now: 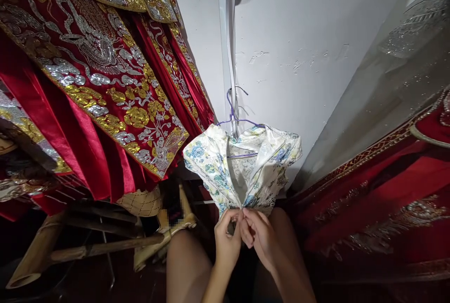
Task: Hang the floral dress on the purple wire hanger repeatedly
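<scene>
A white shirt (218,176) with a blue, green and yellow floral print hangs on a purple hanger (231,110) in front of the wall. Its collar lies apart in a V, and the two front edges come together low on the chest. There my left hand (228,232) pinches the left edge of the shirt's front. My right hand (258,232) pinches the opposite edge, its fingertips touching those of the left. Whatever fastener lies between the fingertips is too small to make out.
Red garments with gold and silver sequins (137,101) hang at the left. Below them stands a bamboo frame (105,246). A white strip (230,35) runs down the pale wall (298,26) to the hanger. More red beaded fabric (379,214) fills the right side.
</scene>
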Action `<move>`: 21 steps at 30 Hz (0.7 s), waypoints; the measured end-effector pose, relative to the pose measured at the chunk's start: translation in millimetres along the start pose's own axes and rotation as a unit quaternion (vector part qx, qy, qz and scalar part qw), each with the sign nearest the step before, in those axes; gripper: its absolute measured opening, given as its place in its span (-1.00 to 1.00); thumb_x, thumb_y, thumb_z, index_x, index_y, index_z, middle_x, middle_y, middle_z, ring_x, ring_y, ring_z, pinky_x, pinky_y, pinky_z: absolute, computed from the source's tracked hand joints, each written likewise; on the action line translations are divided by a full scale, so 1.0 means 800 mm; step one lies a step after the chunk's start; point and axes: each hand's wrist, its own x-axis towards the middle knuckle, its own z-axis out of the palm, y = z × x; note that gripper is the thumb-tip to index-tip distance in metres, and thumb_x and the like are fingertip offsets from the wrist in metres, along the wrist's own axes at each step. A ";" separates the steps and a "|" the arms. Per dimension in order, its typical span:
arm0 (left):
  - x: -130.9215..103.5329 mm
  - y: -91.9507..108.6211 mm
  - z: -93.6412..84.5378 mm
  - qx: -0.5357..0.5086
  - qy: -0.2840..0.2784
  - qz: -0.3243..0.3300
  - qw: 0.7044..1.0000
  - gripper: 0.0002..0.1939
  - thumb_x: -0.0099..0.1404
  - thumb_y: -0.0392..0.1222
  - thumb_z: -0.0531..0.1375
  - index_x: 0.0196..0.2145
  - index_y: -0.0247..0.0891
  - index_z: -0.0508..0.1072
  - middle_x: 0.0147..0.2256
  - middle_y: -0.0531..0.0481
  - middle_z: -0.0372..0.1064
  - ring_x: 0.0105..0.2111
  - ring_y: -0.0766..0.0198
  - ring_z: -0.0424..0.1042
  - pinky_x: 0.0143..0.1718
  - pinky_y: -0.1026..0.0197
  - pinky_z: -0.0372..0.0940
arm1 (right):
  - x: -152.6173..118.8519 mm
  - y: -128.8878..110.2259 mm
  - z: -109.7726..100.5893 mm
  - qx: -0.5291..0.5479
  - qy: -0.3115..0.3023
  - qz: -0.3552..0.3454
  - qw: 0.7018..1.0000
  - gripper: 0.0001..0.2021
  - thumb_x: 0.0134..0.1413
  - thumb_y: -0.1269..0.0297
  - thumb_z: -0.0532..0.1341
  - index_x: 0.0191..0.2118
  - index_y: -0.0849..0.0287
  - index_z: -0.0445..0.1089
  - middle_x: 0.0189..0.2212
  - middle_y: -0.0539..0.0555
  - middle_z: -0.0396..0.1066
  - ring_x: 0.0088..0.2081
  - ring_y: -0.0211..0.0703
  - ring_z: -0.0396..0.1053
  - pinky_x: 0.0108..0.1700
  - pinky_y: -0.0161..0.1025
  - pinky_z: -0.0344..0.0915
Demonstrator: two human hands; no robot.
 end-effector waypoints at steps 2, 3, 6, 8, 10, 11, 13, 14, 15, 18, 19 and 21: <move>-0.005 -0.003 0.002 0.003 0.014 0.003 1.000 -0.88 0.36 -0.21 0.15 -0.32 -0.25 0.46 -0.41 0.02 0.37 -0.36 0.26 0.35 -0.29 0.26 0.25 | 0.002 0.000 0.001 0.005 0.029 -0.007 1.000 -0.64 0.13 -0.01 0.24 -0.46 0.21 0.39 -0.79 -0.12 0.15 -0.72 -0.36 0.04 -0.60 -0.34 0.01; -0.007 -0.004 0.003 0.003 0.013 0.002 1.000 -0.86 0.37 -0.20 0.14 -0.33 -0.25 0.46 -0.41 0.02 0.36 -0.37 0.26 0.34 -0.30 0.26 0.24 | 0.004 -0.002 0.001 -0.002 0.042 -0.009 0.999 -0.64 0.12 -0.01 0.25 -0.45 0.21 0.40 -0.79 -0.11 0.16 -0.71 -0.36 0.06 -0.60 -0.34 0.03; -0.012 -0.005 0.008 0.006 -0.010 0.002 1.000 -0.80 0.40 -0.18 0.12 -0.37 -0.26 0.44 -0.42 0.00 0.35 -0.37 0.26 0.33 -0.31 0.26 0.22 | 0.015 -0.020 0.000 -0.055 0.069 -0.031 0.996 -0.66 0.13 0.00 0.23 -0.44 0.21 0.40 -0.78 -0.11 0.18 -0.70 -0.35 0.07 -0.61 -0.35 0.05; -0.012 -0.002 0.011 0.009 -0.024 0.001 1.000 -0.80 0.40 -0.17 0.13 -0.38 -0.27 0.44 -0.41 -0.01 0.35 -0.36 0.25 0.33 -0.31 0.26 0.21 | 0.029 -0.046 0.004 -0.106 0.066 -0.060 0.990 -0.66 0.15 0.01 0.20 -0.45 0.20 0.40 -0.78 -0.11 0.18 -0.72 -0.34 0.07 -0.62 -0.34 0.04; -0.011 0.004 0.014 0.013 -0.043 -0.002 0.999 -0.79 0.39 -0.16 0.13 -0.39 -0.27 0.43 -0.41 -0.01 0.33 -0.37 0.25 0.32 -0.33 0.27 0.19 | 0.047 -0.083 0.014 -0.164 0.051 -0.095 0.980 -0.64 0.17 0.01 0.18 -0.47 0.20 0.40 -0.79 -0.10 0.18 -0.73 -0.35 0.05 -0.64 -0.34 0.01; -0.011 0.008 0.016 0.016 -0.056 -0.005 0.998 -0.77 0.39 -0.15 0.12 -0.40 -0.27 0.41 -0.42 -0.01 0.31 -0.38 0.25 0.32 -0.34 0.27 0.19 | 0.058 -0.104 0.021 -0.191 0.047 -0.118 0.973 -0.63 0.17 0.03 0.18 -0.51 0.21 0.39 -0.80 -0.09 0.17 -0.73 -0.36 0.04 -0.64 -0.33 0.01; -0.012 0.013 0.018 0.023 -0.078 -0.012 0.997 -0.75 0.40 -0.14 0.11 -0.43 -0.26 0.38 -0.43 -0.01 0.29 -0.39 0.26 0.31 -0.35 0.27 0.19 | 0.079 -0.145 0.039 -0.212 0.043 -0.140 0.966 -0.66 0.14 0.07 0.21 -0.52 0.21 0.38 -0.79 -0.10 0.17 -0.73 -0.36 0.05 -0.65 -0.34 0.02; -0.013 0.014 0.019 0.027 -0.085 -0.013 0.996 -0.75 0.40 -0.14 0.10 -0.43 -0.25 0.37 -0.43 -0.01 0.28 -0.39 0.25 0.31 -0.35 0.26 0.18 | 0.089 -0.162 0.049 -0.208 0.033 -0.153 0.966 -0.67 0.13 0.08 0.22 -0.51 0.21 0.38 -0.77 -0.09 0.19 -0.72 -0.37 0.06 -0.65 -0.34 0.02; -0.015 0.014 0.020 0.030 -0.090 -0.013 0.995 -0.76 0.39 -0.14 0.10 -0.43 -0.25 0.36 -0.42 -0.01 0.28 -0.39 0.25 0.31 -0.35 0.26 0.18 | 0.096 -0.176 0.059 -0.206 0.023 -0.163 0.964 -0.67 0.12 0.06 0.22 -0.50 0.21 0.38 -0.77 -0.09 0.19 -0.73 -0.37 0.06 -0.67 -0.34 0.01; -0.021 0.005 0.019 0.038 -0.093 -0.012 0.995 -0.77 0.39 -0.16 0.10 -0.44 -0.23 0.33 -0.42 -0.02 0.27 -0.40 0.24 0.29 -0.36 0.24 0.18 | 0.105 -0.194 0.081 -0.199 0.008 -0.200 0.959 -0.66 0.14 0.03 0.20 -0.47 0.21 0.40 -0.77 -0.09 0.22 -0.74 -0.36 0.07 -0.68 -0.35 0.02; -0.021 0.002 0.017 0.040 -0.097 -0.012 0.994 -0.78 0.39 -0.16 0.10 -0.44 -0.23 0.32 -0.42 -0.01 0.27 -0.40 0.24 0.28 -0.36 0.24 0.18 | 0.104 -0.193 0.085 -0.198 0.006 -0.209 0.958 -0.66 0.15 0.03 0.19 -0.46 0.21 0.40 -0.77 -0.08 0.23 -0.73 -0.36 0.08 -0.68 -0.36 0.03; -0.016 0.001 0.012 0.043 -0.109 -0.006 0.993 -0.80 0.38 -0.18 0.10 -0.42 -0.23 0.32 -0.42 -0.02 0.28 -0.39 0.24 0.29 -0.34 0.24 0.19 | 0.099 -0.185 0.087 -0.200 0.000 -0.220 0.955 -0.68 0.16 0.05 0.17 -0.43 0.21 0.41 -0.76 -0.08 0.26 -0.72 -0.35 0.10 -0.66 -0.36 0.06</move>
